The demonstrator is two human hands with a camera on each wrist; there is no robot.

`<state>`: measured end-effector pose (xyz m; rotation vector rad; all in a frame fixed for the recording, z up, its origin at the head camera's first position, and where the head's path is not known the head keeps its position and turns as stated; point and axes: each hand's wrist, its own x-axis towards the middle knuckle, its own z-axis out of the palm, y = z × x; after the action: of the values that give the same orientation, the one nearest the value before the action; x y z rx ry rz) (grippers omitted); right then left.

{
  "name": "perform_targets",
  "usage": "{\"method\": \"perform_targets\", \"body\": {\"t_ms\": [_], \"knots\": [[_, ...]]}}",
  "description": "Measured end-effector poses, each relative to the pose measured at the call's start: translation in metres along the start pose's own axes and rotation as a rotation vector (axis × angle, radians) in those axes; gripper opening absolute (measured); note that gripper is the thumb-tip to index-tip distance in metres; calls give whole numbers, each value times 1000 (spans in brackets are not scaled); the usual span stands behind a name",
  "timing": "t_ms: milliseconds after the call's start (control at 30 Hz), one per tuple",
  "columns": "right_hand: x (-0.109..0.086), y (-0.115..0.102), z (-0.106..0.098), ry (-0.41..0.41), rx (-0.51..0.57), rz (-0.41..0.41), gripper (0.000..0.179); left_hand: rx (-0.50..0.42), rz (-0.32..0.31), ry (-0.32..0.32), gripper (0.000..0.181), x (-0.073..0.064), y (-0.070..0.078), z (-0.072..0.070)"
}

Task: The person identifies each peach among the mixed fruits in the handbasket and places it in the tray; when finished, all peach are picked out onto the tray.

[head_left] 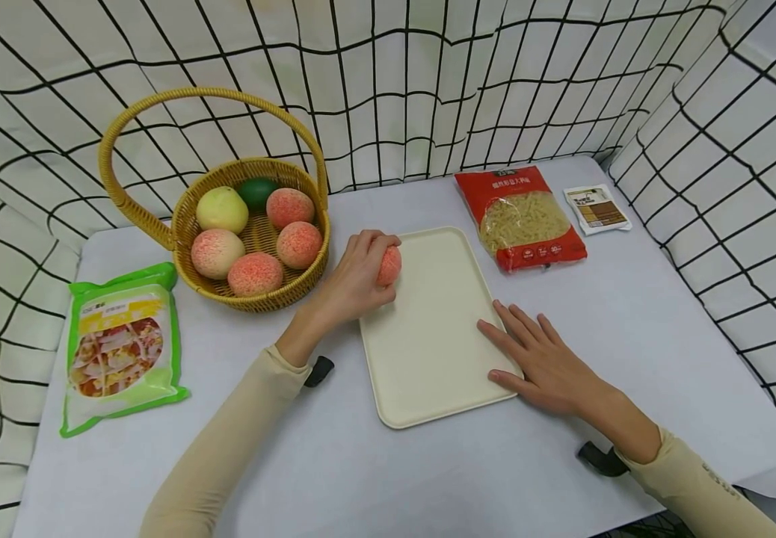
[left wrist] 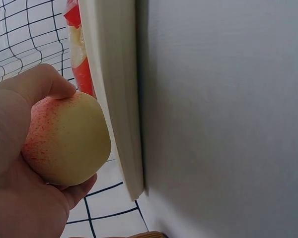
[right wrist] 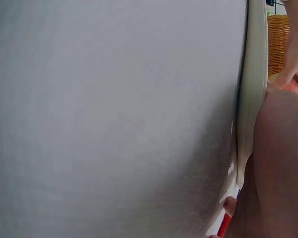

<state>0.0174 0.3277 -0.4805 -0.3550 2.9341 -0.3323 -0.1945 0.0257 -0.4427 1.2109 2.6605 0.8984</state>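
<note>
My left hand (head_left: 356,282) grips a peach (head_left: 390,266) above the upper left part of a cream rectangular tray (head_left: 428,359). In the left wrist view the peach (left wrist: 72,141) shows a pale yellow side and a red-speckled side, with thumb and fingers curled round it. Across from it, my right hand (head_left: 543,366) lies with fingers spread and fairly straight over the tray's right edge, holding nothing. Beside the left hand stands a wicker basket (head_left: 273,302) with a tall handle, containing several peaches (head_left: 256,274), a pale yellow-green fruit (head_left: 223,209) and a dark green one (head_left: 257,193).
A green-edged food bag (head_left: 122,347) lies left of the basket. Behind the tray's right side are a red pasta bag (head_left: 521,218) and a small white-and-brown sachet (head_left: 596,209). Black wire grid (head_left: 388,97) encloses the white-covered table (head_left: 388,486) at the back and sides.
</note>
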Motion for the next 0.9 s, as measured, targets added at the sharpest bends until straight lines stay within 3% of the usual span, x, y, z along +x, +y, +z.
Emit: {"method": "perform_targets", "body": {"t_ms": [433,900], "knots": [[0,0,0,2,-1,-1,85,1,-29,-29,67,1,-5,5],[0,0,0,0,6,-1,85,13,-37,-50,75,3,-5,1]]}}
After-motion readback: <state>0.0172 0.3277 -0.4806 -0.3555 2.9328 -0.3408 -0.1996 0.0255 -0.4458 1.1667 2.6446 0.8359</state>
